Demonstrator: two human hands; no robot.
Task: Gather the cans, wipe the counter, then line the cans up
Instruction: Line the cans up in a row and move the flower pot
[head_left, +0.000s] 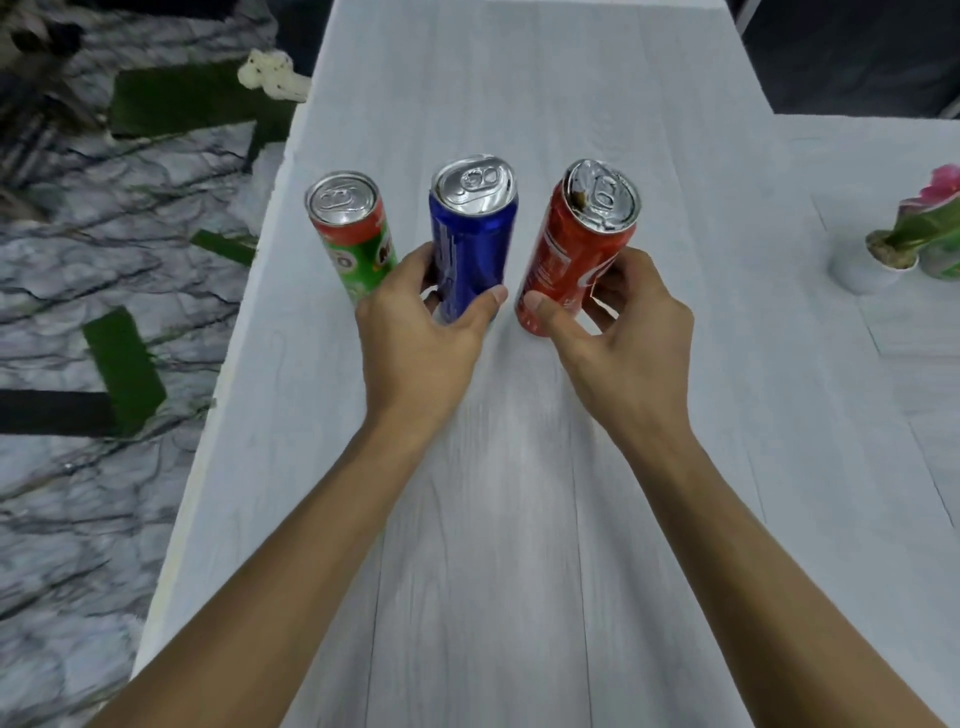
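Three slim cans stand side by side on the pale wood-grain counter (519, 519). A green can (358, 244) is at the left, a blue can (475, 244) in the middle, a red can (571, 260) at the right. My left hand (421, 332) grips the lower part of the blue can, thumb on its right side and fingers between it and the green can. Around the base of the red can my right hand (618, 322) curls, thumb in front. The red can leans to the right.
A small white pot with a pink flower (883, 254) stands at the counter's right side. The counter's left edge (228, 374) drops to a marbled floor with green patches. A white lumpy object (272, 75) lies off the far left edge.
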